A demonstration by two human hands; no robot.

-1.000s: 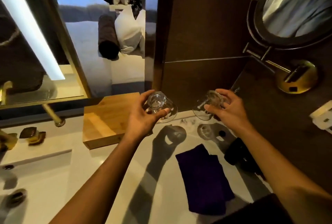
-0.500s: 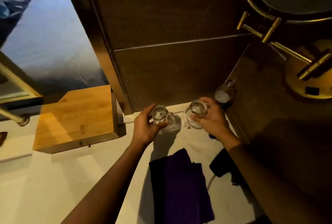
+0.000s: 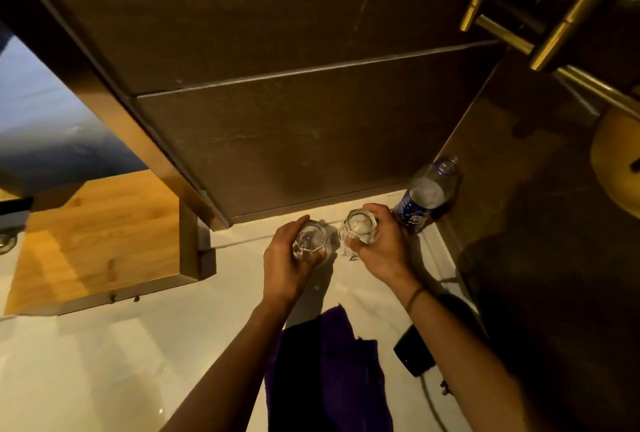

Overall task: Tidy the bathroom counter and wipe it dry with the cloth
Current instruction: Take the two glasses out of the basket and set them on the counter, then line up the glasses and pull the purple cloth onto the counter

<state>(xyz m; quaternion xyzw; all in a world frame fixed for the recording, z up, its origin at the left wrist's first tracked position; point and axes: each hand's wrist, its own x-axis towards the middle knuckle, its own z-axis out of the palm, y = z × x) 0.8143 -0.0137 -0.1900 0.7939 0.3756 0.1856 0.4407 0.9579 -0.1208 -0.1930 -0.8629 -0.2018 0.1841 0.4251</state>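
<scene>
The table [image 3: 104, 362], a pale counter running into a dark-walled corner, is carrying everything here, and the step in hand looks like parking two drinking glasses at its back edge so the surface can be wiped. A wooden tray [image 3: 97, 241] is sitting toward the back left, and the purple cloth [image 3: 325, 372] is lying crumpled at the near edge between the forearms, untouched, with a black device [image 3: 414, 353] and its cord just to its right. In the back right corner a plastic bottle [image 3: 427, 196] is standing upright, apparently partly filled with clear liquid. The left hand [image 3: 282, 267] is wrapping its fingers [image 3: 294, 223] around the left glass [image 3: 309, 239], and the right hand [image 3: 386, 251] is closing its fingers [image 3: 379, 213] around the right glass [image 3: 360, 225]; both glasses look empty and inverted, though that is hard to confirm. To do this well, both should be going down gently, close to the back wall but apart from each other and from the bottle, before either grip is loosening.
</scene>
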